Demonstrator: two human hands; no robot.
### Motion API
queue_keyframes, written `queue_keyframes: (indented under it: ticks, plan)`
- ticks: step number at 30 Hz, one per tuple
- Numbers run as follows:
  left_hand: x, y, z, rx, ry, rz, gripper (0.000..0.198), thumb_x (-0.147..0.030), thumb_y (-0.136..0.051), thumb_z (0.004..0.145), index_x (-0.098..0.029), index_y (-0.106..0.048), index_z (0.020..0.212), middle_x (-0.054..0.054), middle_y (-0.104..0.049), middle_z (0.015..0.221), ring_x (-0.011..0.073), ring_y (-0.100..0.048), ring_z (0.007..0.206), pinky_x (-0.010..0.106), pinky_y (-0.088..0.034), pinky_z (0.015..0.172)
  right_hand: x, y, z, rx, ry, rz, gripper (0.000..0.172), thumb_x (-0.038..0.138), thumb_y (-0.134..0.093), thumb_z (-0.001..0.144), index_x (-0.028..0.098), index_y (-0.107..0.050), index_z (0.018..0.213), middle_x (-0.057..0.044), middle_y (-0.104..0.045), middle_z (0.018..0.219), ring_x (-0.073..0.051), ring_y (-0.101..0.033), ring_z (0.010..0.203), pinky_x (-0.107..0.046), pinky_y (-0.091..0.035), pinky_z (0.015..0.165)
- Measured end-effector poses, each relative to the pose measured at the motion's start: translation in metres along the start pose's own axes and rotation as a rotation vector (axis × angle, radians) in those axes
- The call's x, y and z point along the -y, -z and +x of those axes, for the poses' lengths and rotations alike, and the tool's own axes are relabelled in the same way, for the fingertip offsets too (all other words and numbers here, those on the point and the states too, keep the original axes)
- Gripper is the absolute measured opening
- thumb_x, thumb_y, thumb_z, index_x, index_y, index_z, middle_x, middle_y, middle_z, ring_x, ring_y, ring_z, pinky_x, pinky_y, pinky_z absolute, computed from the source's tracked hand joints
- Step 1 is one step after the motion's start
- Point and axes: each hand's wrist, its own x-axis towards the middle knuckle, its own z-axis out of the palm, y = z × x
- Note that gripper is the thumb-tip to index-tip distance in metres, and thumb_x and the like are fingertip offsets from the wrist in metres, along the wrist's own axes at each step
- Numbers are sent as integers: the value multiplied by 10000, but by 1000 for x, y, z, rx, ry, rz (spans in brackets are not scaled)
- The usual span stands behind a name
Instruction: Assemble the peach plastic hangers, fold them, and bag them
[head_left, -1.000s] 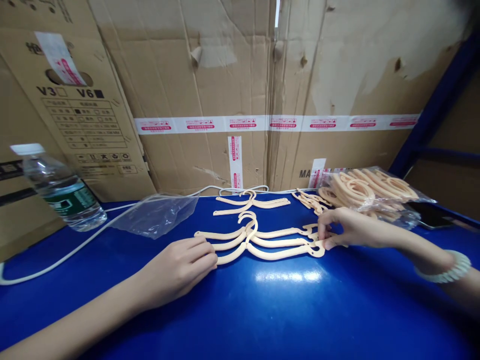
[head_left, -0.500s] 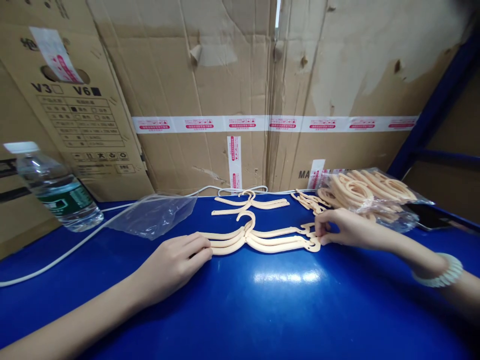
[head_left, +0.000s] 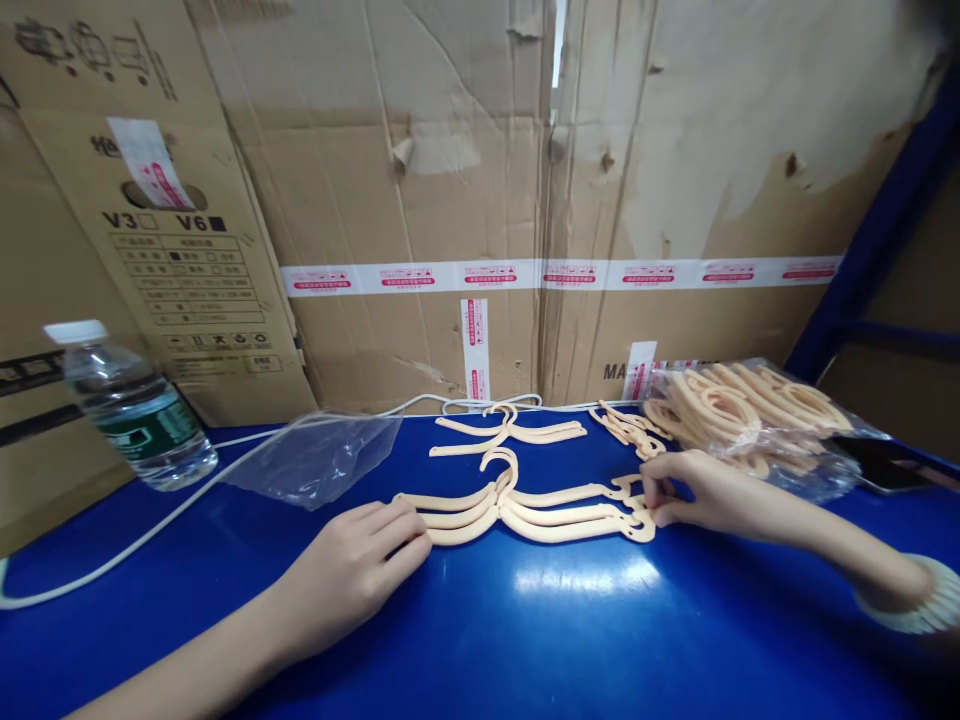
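Several small cream plastic hangers [head_left: 525, 510] lie stacked together on the blue table [head_left: 570, 630]. My left hand [head_left: 352, 570] rests palm down with its fingers together, their tips pressing the stack's left end. My right hand [head_left: 694, 490] pinches the stack's right end between thumb and fingers. A beaded bracelet [head_left: 926, 605] sits on my right wrist. Behind the stack lies another small pile of hangers [head_left: 510, 432].
An empty clear plastic bag [head_left: 315, 455] lies left of the hangers. A bag of more hangers [head_left: 750, 410] sits at the right, loose ones [head_left: 626, 428] beside it, a dark phone [head_left: 885, 462] behind. A water bottle [head_left: 131, 405], a white cable [head_left: 150, 515] and cardboard boxes [head_left: 465, 180] stand behind.
The spread hangers have been squeezed together into a neater stack between my two hands. The camera has tilted slightly, so everything sits lower in the picture.
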Motion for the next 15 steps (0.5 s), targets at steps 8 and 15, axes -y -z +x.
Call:
queue_keyframes:
  ticks: [8,15]
  plan:
    - [-5,4,2,-13,30,-23,252,-93,-411,964,-190,-623,868,40,-683,786,187,-668,781,284,-530,690,0,-1,-3,-38,1,23,55,247,-661,733,198,-652,708,-8,-649,647,-168,-572,609,-261,-398,553]
    - [-7,1,4,25,92,-20,244,-125,-395,966,-152,-634,1003,85,-710,883,227,-690,836,343,-581,744,-11,-7,1,-68,4,25,95,286,-633,761,196,-634,729,-10,-633,633,-168,-571,587,-257,-397,523]
